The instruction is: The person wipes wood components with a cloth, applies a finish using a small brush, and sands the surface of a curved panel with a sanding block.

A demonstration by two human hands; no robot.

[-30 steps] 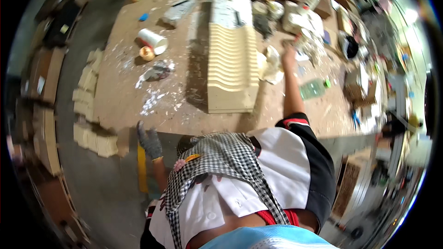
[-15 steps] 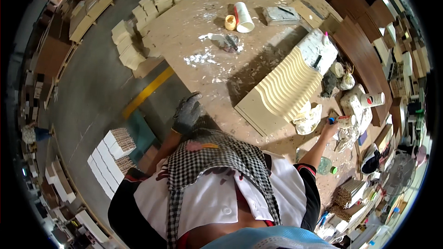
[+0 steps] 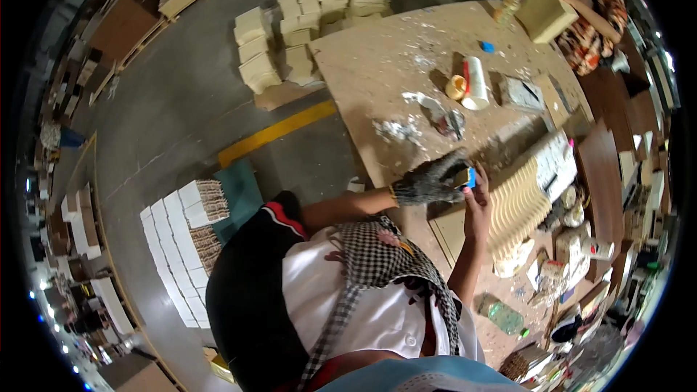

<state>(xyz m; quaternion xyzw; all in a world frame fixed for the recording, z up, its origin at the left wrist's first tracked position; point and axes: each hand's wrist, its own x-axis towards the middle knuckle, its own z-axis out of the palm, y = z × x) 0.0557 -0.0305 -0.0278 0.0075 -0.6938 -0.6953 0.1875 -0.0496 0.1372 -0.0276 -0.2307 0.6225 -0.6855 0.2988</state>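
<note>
My left hand (image 3: 430, 178), in a dark speckled work glove, is closed around a small object with a blue end (image 3: 470, 176). The fingertips of my bare right hand (image 3: 477, 202) pinch that same blue end from below. Both hands meet above the near edge of the wooden workbench (image 3: 377, 65). Just right of them lies a pale ribbed, wavy wooden panel (image 3: 517, 207). What the small object is cannot be made out.
On the bench lie a white roll (image 3: 475, 81), a yellow tape ring (image 3: 456, 87), a blue cap (image 3: 486, 46) and scraps. Pale blocks (image 3: 290, 29) are stacked at its far-left end. White-topped blocks (image 3: 181, 247) stand on the floor, left of a yellow line (image 3: 276, 131). Clutter fills the right.
My head has turned, so the bench has swung round in view. My right hand has come back from the cluttered right side, and my left hand has risen, so both now meet on the small object.
</note>
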